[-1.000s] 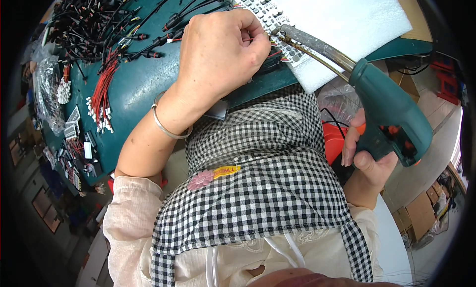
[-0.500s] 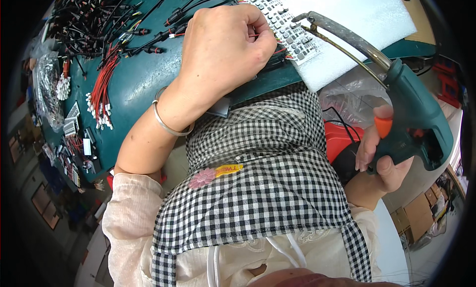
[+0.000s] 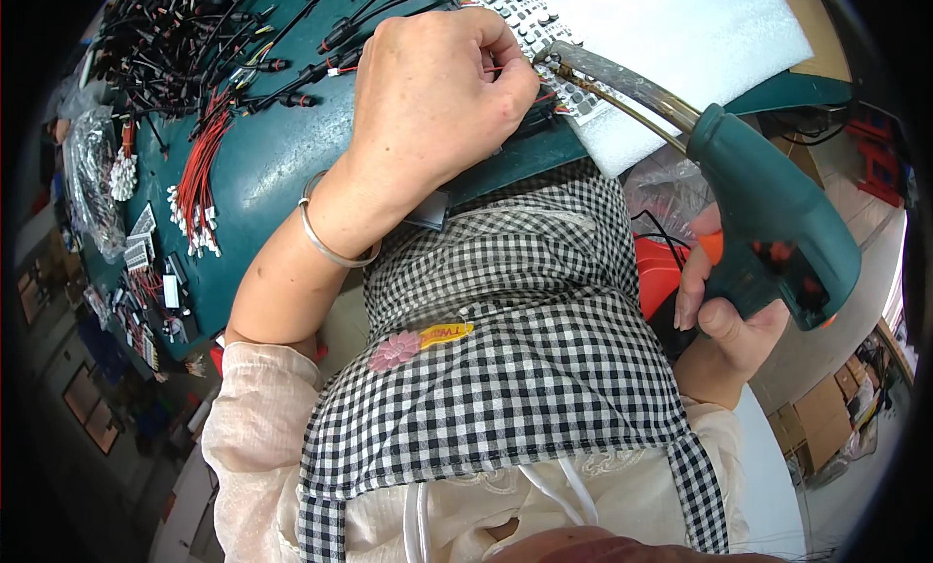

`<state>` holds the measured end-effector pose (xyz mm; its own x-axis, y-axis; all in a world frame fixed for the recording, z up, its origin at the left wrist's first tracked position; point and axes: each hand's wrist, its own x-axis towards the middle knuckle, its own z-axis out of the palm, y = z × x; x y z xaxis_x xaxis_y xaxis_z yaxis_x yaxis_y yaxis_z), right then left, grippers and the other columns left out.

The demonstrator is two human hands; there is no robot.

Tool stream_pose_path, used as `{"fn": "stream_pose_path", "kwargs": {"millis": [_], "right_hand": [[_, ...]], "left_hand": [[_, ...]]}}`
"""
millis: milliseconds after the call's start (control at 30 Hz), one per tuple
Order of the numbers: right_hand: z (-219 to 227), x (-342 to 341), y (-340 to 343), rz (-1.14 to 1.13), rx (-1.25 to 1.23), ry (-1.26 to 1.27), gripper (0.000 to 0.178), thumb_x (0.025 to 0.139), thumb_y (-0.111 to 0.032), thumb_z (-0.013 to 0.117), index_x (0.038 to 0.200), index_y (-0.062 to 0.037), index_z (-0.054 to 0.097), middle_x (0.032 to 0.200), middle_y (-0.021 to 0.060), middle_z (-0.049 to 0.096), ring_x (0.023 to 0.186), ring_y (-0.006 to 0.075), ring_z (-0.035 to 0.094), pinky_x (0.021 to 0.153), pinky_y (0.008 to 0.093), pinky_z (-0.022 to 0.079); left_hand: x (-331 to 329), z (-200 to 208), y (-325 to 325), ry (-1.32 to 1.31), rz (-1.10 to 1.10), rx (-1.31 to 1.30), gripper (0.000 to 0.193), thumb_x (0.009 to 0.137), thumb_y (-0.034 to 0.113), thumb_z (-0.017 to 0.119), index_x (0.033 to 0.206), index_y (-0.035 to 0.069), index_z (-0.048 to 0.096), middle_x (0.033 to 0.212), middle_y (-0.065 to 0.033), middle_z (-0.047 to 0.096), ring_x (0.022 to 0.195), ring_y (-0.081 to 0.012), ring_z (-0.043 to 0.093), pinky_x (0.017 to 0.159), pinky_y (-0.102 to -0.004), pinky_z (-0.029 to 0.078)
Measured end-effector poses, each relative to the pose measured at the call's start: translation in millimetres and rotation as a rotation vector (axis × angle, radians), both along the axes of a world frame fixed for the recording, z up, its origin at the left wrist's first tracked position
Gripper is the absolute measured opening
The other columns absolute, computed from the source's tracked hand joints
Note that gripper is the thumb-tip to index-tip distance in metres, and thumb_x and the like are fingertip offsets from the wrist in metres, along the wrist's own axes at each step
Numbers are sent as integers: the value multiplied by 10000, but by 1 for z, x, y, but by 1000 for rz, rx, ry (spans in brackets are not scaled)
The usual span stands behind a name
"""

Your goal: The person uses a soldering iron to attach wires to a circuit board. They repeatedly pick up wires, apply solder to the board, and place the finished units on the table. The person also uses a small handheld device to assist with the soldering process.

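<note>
My left hand point(image 3: 423, 106) is at the table's near edge, its thumb and forefinger pinched on a thin red wire point(image 3: 497, 69). My right hand point(image 3: 731, 330) grips a green soldering gun point(image 3: 753, 179) with an orange trigger. The gun's metal tip reaches over a panel of white circuit boards point(image 3: 520, 14), close to my left fingertips. Whether the tip touches a board or the wire is too small to tell. The boards lie along the left edge of a white foam sheet point(image 3: 690, 43). My left hand hides part of the wire.
Black cables point(image 3: 160, 52) with connectors are heaped on the green table point(image 3: 282, 164) at the far left. Nearer lie bundled red wires point(image 3: 199, 174) with white plugs, a clear plastic bag point(image 3: 92, 174) and small modules point(image 3: 160, 296). Cardboard boxes point(image 3: 826, 422) stand on the floor at the right.
The soldering gun has moved left in my right hand, bringing its tip nearer my left fingers. The boards and foam have shifted slightly left. My left hand stays nearly in place, still pinching.
</note>
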<state>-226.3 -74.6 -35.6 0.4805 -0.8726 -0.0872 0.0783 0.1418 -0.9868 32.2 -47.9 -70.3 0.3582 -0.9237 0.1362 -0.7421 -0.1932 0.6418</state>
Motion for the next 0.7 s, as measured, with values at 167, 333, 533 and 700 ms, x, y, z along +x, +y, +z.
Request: {"fn": "stream_pose_path", "kwargs": {"millis": [167,333,533,700], "right_hand": [[4,-1,-9,0,0,-46,818,739,-257,812,1241,177,333,922,232,538,459,131,497,352,223,413],[7,-12,-11,-52,84,-92,872,686,-245,847,1240,205,347,971,286,524,466,127,504,361,213,414],[5,-11,-8,5,-18,-83,864,744,-276,809,1254,219,319,650,91,516,429,104,472,354,199,390],[-4,-18,-6,-18,-50,-68,854,735,-264,815,1239,220,323,745,159,545,434,111,476,351,207,399]], "left_hand": [[0,1,1,-1,18,9,102,715,133,656,693,36,677,519,-52,595,461,-128,557,487,-260,449],[-1,3,-2,26,28,18,101,681,149,645,669,63,697,519,-83,609,484,-252,621,528,-342,514],[0,0,0,-3,-15,0,94,739,115,660,718,24,673,519,-28,583,456,-59,524,469,-216,420],[0,2,2,-10,-2,18,98,745,111,662,717,17,665,519,-28,576,456,-62,520,468,-222,418]]}}
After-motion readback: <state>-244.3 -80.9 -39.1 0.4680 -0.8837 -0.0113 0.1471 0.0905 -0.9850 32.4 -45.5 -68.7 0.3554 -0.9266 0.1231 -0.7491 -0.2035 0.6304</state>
